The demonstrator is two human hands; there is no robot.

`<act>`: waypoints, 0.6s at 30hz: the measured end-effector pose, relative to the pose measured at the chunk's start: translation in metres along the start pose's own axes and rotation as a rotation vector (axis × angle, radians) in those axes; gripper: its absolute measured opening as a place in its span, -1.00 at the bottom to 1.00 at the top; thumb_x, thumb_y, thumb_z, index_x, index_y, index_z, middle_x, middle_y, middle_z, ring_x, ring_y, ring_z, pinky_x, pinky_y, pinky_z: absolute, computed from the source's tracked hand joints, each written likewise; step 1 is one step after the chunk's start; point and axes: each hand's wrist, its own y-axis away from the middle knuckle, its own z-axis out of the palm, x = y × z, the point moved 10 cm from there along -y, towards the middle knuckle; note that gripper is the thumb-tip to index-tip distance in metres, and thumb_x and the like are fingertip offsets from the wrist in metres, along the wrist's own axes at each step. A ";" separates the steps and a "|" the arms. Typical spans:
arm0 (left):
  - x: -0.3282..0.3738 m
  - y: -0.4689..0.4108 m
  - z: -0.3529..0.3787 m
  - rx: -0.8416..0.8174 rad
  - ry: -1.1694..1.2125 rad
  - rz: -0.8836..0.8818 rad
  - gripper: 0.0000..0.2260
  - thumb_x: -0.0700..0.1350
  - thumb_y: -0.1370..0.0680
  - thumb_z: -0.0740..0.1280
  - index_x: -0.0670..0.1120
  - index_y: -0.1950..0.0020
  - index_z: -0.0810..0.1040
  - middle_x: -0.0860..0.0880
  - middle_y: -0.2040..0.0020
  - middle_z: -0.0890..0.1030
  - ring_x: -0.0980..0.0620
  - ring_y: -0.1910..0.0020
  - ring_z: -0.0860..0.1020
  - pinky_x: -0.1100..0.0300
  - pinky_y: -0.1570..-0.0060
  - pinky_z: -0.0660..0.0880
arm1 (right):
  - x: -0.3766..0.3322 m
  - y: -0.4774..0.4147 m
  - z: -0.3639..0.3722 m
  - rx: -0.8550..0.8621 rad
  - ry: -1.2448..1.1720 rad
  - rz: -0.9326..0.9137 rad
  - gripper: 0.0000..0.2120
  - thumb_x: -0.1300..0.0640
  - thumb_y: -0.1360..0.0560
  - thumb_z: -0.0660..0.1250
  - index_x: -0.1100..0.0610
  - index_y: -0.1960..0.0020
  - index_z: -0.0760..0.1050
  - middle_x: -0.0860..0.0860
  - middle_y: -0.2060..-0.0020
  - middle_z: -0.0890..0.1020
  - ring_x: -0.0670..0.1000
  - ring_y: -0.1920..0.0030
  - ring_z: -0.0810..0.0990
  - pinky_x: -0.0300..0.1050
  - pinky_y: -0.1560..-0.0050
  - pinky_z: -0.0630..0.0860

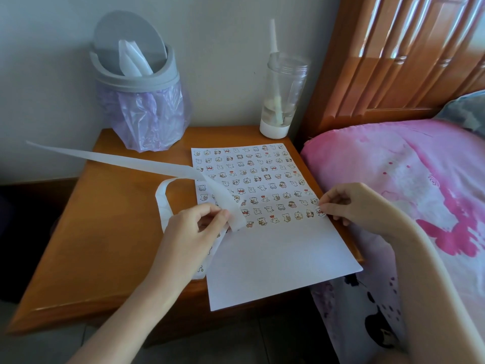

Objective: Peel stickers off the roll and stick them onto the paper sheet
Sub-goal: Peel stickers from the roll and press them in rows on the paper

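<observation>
A white paper sheet (275, 256) lies on the wooden bedside table (110, 232), its upper half covered with rows of small cartoon stickers. My left hand (194, 229) pinches the white sticker strip (136, 162) near the sheet's left edge; the long strip arcs up and away to the left. My right hand (349, 203) pinches a single small sticker (320, 212) at the right end of the lowest sticker row, touching the sheet's right edge.
A grey swing-lid bin (139, 74) with a purple bag stands at the table's back left, strips poking from it. A clear bottle (282, 95) with a white base stands at the back right. A pink-covered bed (420, 185) and wooden headboard lie to the right.
</observation>
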 end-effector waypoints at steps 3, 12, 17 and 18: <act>0.000 0.000 0.000 0.004 -0.001 -0.002 -0.88 -0.02 -0.53 0.31 0.00 0.06 0.63 0.15 0.16 0.65 0.30 0.12 0.56 0.54 0.25 0.41 | -0.001 0.000 0.000 0.008 0.010 -0.005 -0.90 0.23 -0.50 0.36 0.07 0.16 0.56 0.06 0.27 0.63 -0.03 0.33 0.53 -0.27 0.34 0.48; 0.000 0.000 0.000 0.008 -0.006 0.005 -0.86 -0.01 -0.52 0.31 -0.01 0.03 0.63 0.15 0.15 0.65 0.32 0.12 0.55 0.55 0.25 0.41 | -0.003 0.001 0.001 0.014 0.011 -0.006 -0.89 0.23 -0.50 0.36 0.06 0.18 0.54 0.01 0.29 0.61 -0.06 0.34 0.52 -0.29 0.37 0.46; 0.001 0.000 0.000 0.006 0.002 0.009 -0.88 -0.02 -0.52 0.31 0.00 0.05 0.63 0.15 0.15 0.65 0.32 0.11 0.55 0.55 0.25 0.41 | 0.000 -0.002 0.001 0.020 -0.002 0.008 -0.93 0.20 -0.46 0.41 0.07 0.18 0.57 0.00 0.28 0.63 -0.06 0.32 0.54 -0.29 0.37 0.45; 0.002 0.000 0.000 0.007 0.002 0.010 -0.88 -0.02 -0.52 0.31 0.00 0.06 0.62 0.15 0.15 0.65 0.32 0.12 0.55 0.54 0.25 0.41 | 0.001 -0.003 0.001 0.023 -0.007 0.010 -0.94 0.18 -0.44 0.44 0.08 0.18 0.57 0.01 0.27 0.63 -0.05 0.30 0.54 -0.28 0.37 0.45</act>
